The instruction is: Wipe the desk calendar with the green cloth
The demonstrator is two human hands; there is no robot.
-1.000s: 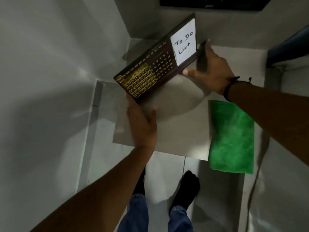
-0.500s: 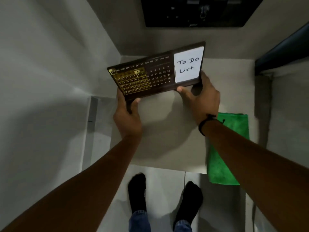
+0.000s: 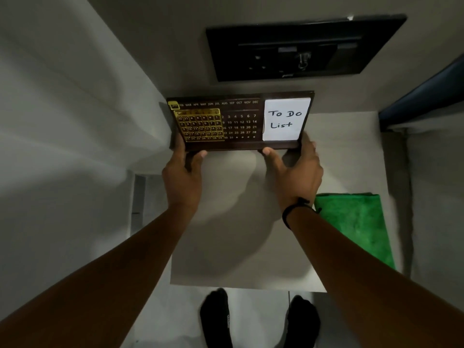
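The desk calendar [image 3: 238, 121] is a dark brown board with a gold date frame on its left and a white "To Do List" note on its right. It stands level and upright at the far side of the small grey table [image 3: 241, 242], facing me. My left hand [image 3: 183, 177] grips its lower left corner. Its lower right corner is held by my right hand [image 3: 296, 169], thumb on the front edge. The green cloth [image 3: 356, 227] lies flat along the table's right edge, partly behind my right forearm, with neither hand on it.
A black panel [image 3: 301, 49] hangs on the wall just behind the table. A white wall [image 3: 62, 121] runs close along the left. A dark blue edge [image 3: 426, 96] sits at the far right. My two black-socked feet [image 3: 258, 320] stand at the table's near edge.
The calendar has turned from a steep tilt to level and moved toward the back of the table. Both hands stayed on its lower corners throughout.
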